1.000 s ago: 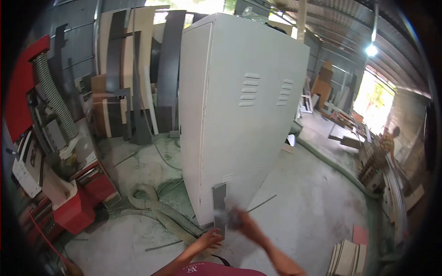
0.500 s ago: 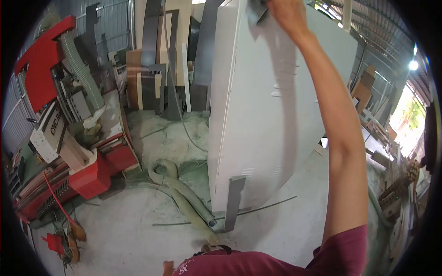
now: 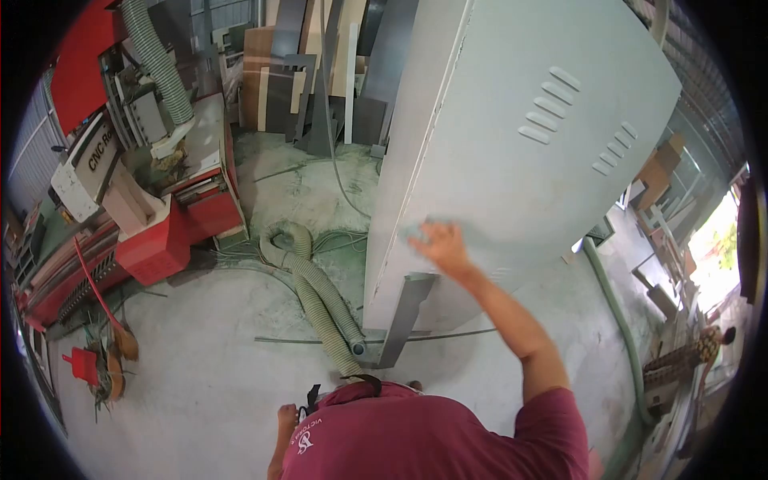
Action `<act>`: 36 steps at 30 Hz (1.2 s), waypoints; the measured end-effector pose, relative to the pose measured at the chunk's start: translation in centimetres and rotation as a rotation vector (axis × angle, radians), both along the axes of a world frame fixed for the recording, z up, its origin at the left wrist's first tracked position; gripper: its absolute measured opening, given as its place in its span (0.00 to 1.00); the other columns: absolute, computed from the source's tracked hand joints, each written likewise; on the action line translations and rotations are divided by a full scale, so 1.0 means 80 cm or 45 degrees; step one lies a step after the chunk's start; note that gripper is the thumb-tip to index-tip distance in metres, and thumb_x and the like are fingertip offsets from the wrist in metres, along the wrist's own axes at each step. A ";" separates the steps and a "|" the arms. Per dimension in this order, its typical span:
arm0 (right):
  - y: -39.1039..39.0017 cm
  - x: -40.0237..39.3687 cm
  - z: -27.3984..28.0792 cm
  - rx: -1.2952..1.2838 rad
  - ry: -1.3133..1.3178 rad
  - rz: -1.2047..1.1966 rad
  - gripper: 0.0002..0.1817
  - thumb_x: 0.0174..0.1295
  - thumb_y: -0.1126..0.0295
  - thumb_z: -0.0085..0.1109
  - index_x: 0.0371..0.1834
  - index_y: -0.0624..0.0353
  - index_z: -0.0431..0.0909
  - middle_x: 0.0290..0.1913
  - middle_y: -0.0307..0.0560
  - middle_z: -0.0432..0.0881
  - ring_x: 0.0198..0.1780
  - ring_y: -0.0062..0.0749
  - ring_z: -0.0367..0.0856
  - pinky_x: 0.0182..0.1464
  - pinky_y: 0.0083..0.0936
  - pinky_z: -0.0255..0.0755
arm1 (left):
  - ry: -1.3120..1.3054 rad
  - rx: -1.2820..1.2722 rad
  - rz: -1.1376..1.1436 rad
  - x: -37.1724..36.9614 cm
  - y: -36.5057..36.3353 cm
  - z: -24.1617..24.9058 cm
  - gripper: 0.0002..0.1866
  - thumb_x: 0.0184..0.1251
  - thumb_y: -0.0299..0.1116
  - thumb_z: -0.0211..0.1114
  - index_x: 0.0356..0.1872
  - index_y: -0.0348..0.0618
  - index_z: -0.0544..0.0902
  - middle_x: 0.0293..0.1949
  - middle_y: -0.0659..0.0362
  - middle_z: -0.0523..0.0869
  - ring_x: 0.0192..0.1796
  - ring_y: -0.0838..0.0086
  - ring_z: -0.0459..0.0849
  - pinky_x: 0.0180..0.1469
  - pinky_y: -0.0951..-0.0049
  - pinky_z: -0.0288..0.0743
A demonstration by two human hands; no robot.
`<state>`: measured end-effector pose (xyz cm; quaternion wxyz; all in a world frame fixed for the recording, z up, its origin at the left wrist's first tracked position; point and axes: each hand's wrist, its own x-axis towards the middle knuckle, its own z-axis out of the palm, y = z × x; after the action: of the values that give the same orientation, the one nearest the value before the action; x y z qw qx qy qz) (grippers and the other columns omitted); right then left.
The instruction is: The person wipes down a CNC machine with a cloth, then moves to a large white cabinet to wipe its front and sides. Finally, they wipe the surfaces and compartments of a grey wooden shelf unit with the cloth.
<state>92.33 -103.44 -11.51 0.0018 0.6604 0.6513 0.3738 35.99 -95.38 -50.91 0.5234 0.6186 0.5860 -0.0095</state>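
My right hand (image 3: pixel 444 250) is at the lower left part of a large pale grey metal cabinet (image 3: pixel 488 184), near its long vertical edge. Its fingers are bent around a thin greyish cloth (image 3: pixel 411 233), blurred and mostly hidden, against the panel. Louvred vent slots (image 3: pixel 550 104) are cut into the panel above. Below the hand, a dark grey flat strip (image 3: pixel 406 320) leans upright by the cabinet. Down at my side, my left hand (image 3: pixel 288 415) looks closed, small in view; what it holds, if anything, cannot be made out.
A ribbed hose (image 3: pixel 316 296) lies coiled on the floor left of the cabinet. A red and white CNC machine (image 3: pixel 152 232) stands at left, with a red dustpan (image 3: pixel 82 366) nearby. Boards (image 3: pixel 280 88) lean at the back. Another person (image 3: pixel 708 344) is far right.
My right hand has come down from the top of the cabinet panel to its lower left part, with the cloth. The view has tilted down, and my left hand shows more fully.
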 end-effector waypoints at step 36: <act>-0.166 0.143 0.083 -0.157 -0.056 0.297 0.13 0.49 0.66 0.57 0.40 0.39 0.80 0.50 0.36 0.75 0.49 0.30 0.70 0.47 0.40 0.63 | -0.214 0.945 -0.809 0.216 0.003 0.036 0.17 0.62 0.40 0.58 0.40 0.34 0.80 0.37 0.47 0.83 0.42 0.64 0.83 0.45 0.63 0.76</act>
<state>103.81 -116.74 -4.89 0.0133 0.5704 0.7453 0.3450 53.28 -95.15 -48.00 0.2845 0.9099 0.2880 0.0905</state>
